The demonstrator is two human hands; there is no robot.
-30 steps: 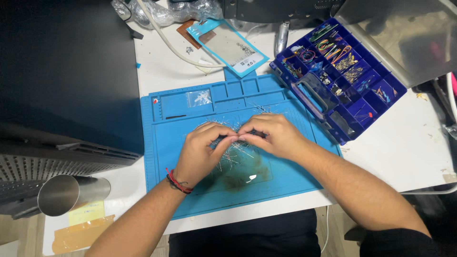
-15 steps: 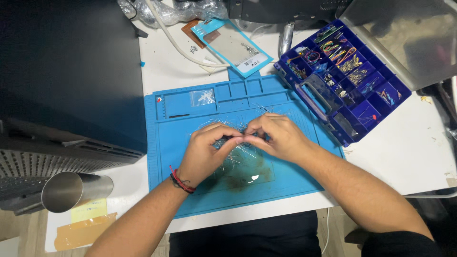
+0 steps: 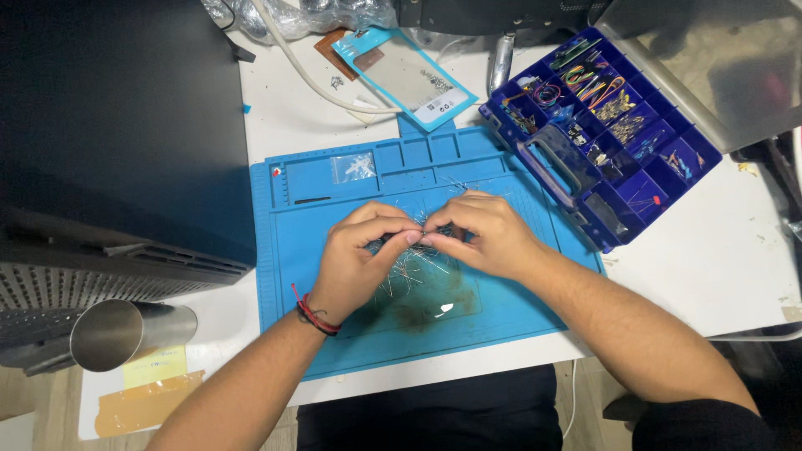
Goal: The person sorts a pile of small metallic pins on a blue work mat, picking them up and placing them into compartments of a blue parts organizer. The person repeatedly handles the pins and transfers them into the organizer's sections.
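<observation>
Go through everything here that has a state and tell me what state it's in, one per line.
Parts box: lid open, compartments filled.
Left hand: fingertips pinched on thin wire parts.
Right hand: fingertips pinched, meeting the left hand's.
Mat: flat on the table, stained near the middle.
Small bag: lying in a mat tray.
Blue pouch: lying flat.
Steel cylinder: on its side.

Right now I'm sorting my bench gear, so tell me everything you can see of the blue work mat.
The blue work mat looks like soft rubbery silicone, rectangular, lying flat on the white table. Its far edge holds small moulded compartments; one contains a clear bag of tiny parts. A dark stain marks the near middle. Thin wire-legged components lie scattered on it. The left hand and right hand work over its centre. The blue organiser box overlaps its right edge.
</observation>
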